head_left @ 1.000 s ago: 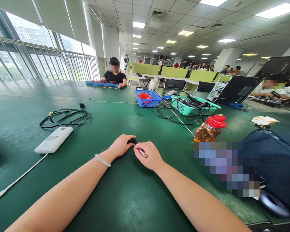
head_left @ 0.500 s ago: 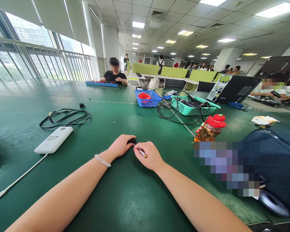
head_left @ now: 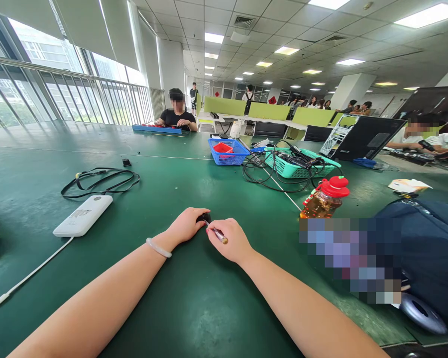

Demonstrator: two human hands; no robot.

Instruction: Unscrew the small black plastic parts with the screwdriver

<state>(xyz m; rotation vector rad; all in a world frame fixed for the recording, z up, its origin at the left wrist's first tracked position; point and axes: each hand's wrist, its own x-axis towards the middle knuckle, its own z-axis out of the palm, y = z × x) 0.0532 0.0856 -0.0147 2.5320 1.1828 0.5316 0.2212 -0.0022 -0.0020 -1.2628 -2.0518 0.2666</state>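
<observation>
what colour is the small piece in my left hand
The small piece is black, in the head view.

- We receive daylight from the windows (head_left: 45,49), far left of the left hand (head_left: 186,223).
- We see lit ceiling panels (head_left: 285,50) beyond the right hand (head_left: 229,239).
- We note soft tabletop (head_left: 216,318) glare, nearer us than the right hand.
- We find pixelation to its right; edges stretch.

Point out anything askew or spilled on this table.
Cables hang out of the green basket in loose loops on the table, which looks untidy. Nothing odd shows about the tool in the right hand, and I see no spill.
</observation>
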